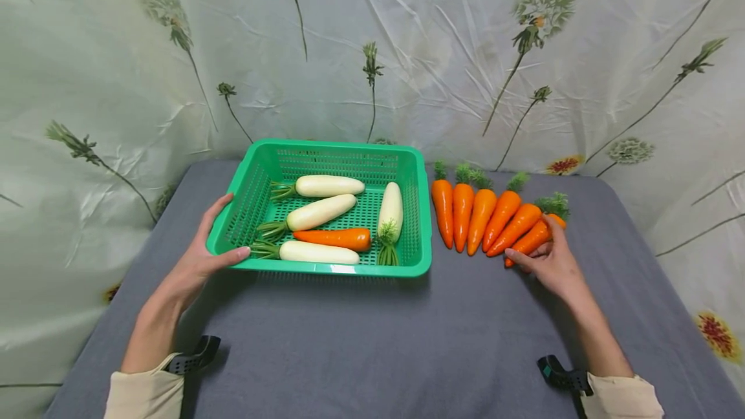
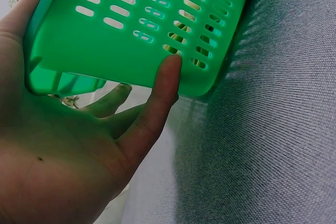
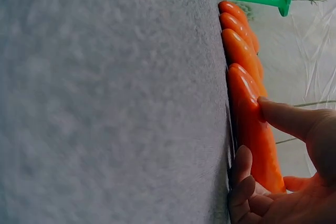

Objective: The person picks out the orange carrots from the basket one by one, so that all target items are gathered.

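Note:
A green plastic basket [image 1: 349, 270] stands on the table, holding several white radishes [image 1: 329, 185] with green tops and one orange carrot [image 1: 337, 238]. My left hand [image 1: 200, 254] grips its front left corner, thumb along the front rim and fingers at the left side. Up close in the left wrist view, one fingertip [image 2: 170, 66] touches the perforated outer wall [image 2: 79, 45]. To the basket's right, several carrots [image 1: 464, 212] lie fanned in a row. At the row's right end my right hand [image 1: 555, 264] pinches the last carrot [image 3: 254, 135] between thumb and fingers, against the cloth.
A grey cloth [image 1: 372, 341] covers the table. Behind and at both sides hangs a pale curtain [image 1: 326, 102] printed with dandelions. Each wrist wears a black strap, such as the left strap [image 1: 194, 355].

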Available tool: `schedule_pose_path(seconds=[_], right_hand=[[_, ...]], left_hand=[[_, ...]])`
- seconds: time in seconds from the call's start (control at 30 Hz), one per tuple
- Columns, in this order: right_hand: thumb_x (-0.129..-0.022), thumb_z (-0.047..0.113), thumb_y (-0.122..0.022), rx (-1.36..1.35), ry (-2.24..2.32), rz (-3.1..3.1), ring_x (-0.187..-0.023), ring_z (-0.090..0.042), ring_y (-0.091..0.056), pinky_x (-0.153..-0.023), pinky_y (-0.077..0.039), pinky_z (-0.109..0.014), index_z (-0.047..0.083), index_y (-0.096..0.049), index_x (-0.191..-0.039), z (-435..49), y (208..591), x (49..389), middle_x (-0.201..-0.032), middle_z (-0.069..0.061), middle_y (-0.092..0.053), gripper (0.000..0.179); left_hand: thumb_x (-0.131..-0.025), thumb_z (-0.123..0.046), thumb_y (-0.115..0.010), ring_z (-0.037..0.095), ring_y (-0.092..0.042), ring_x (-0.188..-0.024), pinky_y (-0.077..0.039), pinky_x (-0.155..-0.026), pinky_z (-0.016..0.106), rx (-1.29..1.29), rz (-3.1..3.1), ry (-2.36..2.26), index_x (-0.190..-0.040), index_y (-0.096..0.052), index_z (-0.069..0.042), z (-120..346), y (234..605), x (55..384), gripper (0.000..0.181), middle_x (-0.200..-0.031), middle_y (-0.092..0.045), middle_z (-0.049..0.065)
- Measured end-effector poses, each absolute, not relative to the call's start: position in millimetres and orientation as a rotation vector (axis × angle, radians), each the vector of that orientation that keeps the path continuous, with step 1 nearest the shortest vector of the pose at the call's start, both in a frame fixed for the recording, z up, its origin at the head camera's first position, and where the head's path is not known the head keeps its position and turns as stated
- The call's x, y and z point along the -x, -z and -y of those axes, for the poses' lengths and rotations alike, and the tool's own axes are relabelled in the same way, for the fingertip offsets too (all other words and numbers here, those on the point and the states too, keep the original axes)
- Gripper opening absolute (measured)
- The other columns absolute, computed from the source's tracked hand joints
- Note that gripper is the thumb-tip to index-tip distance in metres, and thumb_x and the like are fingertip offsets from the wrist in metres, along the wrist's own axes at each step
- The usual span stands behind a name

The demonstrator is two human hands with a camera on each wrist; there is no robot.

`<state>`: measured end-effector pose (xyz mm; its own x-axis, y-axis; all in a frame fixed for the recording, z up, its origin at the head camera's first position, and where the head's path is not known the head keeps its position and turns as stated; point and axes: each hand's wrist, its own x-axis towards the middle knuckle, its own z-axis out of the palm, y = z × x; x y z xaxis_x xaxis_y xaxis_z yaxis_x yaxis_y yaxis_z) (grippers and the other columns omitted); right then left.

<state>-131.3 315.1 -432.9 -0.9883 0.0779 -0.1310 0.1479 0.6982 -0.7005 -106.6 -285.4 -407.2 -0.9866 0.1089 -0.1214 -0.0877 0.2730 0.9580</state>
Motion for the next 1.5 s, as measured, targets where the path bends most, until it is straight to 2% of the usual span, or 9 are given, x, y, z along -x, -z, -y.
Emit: schedule_pose_path(seconds=[0.17,0.63,1.0,1.07,1.17,1.23,1.27,1.3,1.5], right_hand=[[-0.096,0.025,-0.076,-0.147,1.155,-2.850,-0.055,-0.007,-0.055,-0.059,-0.046,-0.025,-0.005,0.000,-0.163,-318,434,132,-0.072,-0.005,-0.062,0.106],[-0.097,0.021,-0.075,-0.104,1.179,-2.929,-0.053,-0.005,-0.052,-0.054,-0.045,-0.026,-0.008,-0.014,-0.161,-321,430,134,-0.070,-0.005,-0.060,0.094],[-0.097,0.024,-0.075,-0.122,1.176,-3.030,-0.055,-0.005,-0.047,-0.052,-0.042,-0.025,-0.006,-0.038,-0.153,-317,423,136,-0.076,-0.008,-0.059,0.074],[-0.097,0.023,-0.076,-0.136,1.180,-3.042,-0.054,-0.004,-0.047,-0.052,-0.042,-0.025,-0.006,-0.043,-0.151,-316,423,136,-0.077,-0.007,-0.060,0.070],[-0.096,0.023,-0.076,-0.152,1.182,-3.039,-0.054,-0.004,-0.047,-0.051,-0.042,-0.026,-0.005,-0.047,-0.148,-312,423,136,-0.078,-0.007,-0.060,0.066],[-0.096,0.021,-0.076,-0.151,1.202,-3.025,-0.055,-0.004,-0.047,-0.052,-0.042,-0.025,-0.005,-0.049,-0.146,-310,423,136,-0.080,-0.008,-0.061,0.063],[-0.097,0.021,-0.076,-0.145,1.203,-3.024,-0.057,-0.004,-0.048,-0.052,-0.043,-0.025,-0.005,-0.049,-0.146,-309,423,137,-0.082,-0.009,-0.061,0.062],[-0.097,0.022,-0.076,-0.142,1.203,-3.024,-0.058,-0.003,-0.048,-0.053,-0.043,-0.025,-0.004,-0.050,-0.146,-307,422,138,-0.083,-0.010,-0.060,0.061],[-0.098,0.024,-0.074,-0.108,1.254,-2.982,-0.062,-0.003,-0.056,-0.054,-0.048,-0.028,-0.001,-0.051,-0.145,-297,416,142,-0.089,-0.011,-0.062,0.058]], left_hand=[[-0.096,-0.010,-0.071,0.002,-0.042,-0.125,-0.037,-0.092,0.011,-0.017,-2.368,-1.801,-0.165,-0.006,-0.047,284,408,108,0.102,-0.160,-0.023,0.014],[-0.096,-0.012,-0.070,0.003,-0.042,-0.126,-0.039,-0.092,0.012,-0.029,-2.365,-1.796,-0.165,-0.005,-0.046,283,407,109,0.101,-0.163,-0.019,0.017],[-0.097,-0.014,-0.070,0.004,-0.038,-0.131,-0.036,-0.093,0.012,-0.016,-2.375,-1.779,-0.164,-0.005,-0.050,283,405,107,0.100,-0.165,-0.017,0.016],[-0.097,-0.015,-0.070,0.005,-0.037,-0.133,-0.035,-0.101,0.018,-0.011,-2.377,-1.771,-0.163,-0.004,-0.051,283,404,106,0.100,-0.166,-0.016,0.016],[-0.098,-0.017,-0.070,0.009,-0.034,-0.137,-0.031,-0.113,0.037,0.001,-2.379,-1.754,-0.163,-0.003,-0.053,283,404,106,0.100,-0.167,-0.013,0.016],[-0.098,-0.017,-0.070,0.011,-0.033,-0.138,-0.027,-0.115,0.049,0.009,-2.376,-1.750,-0.163,-0.003,-0.053,283,403,106,0.100,-0.168,-0.012,0.016],[-0.098,-0.018,-0.070,0.011,-0.033,-0.138,-0.027,-0.115,0.050,0.011,-2.378,-1.747,-0.163,-0.003,-0.053,283,403,106,0.100,-0.168,-0.011,0.015],[-0.098,-0.018,-0.070,0.011,-0.033,-0.139,-0.027,-0.115,0.049,0.012,-2.380,-1.744,-0.162,-0.003,-0.053,283,403,106,0.099,-0.169,-0.011,0.015],[-0.098,-0.018,-0.070,0.007,-0.034,-0.137,-0.034,-0.101,0.022,0.001,-2.394,-1.737,-0.163,-0.003,-0.053,284,405,105,0.099,-0.168,-0.013,0.015]])
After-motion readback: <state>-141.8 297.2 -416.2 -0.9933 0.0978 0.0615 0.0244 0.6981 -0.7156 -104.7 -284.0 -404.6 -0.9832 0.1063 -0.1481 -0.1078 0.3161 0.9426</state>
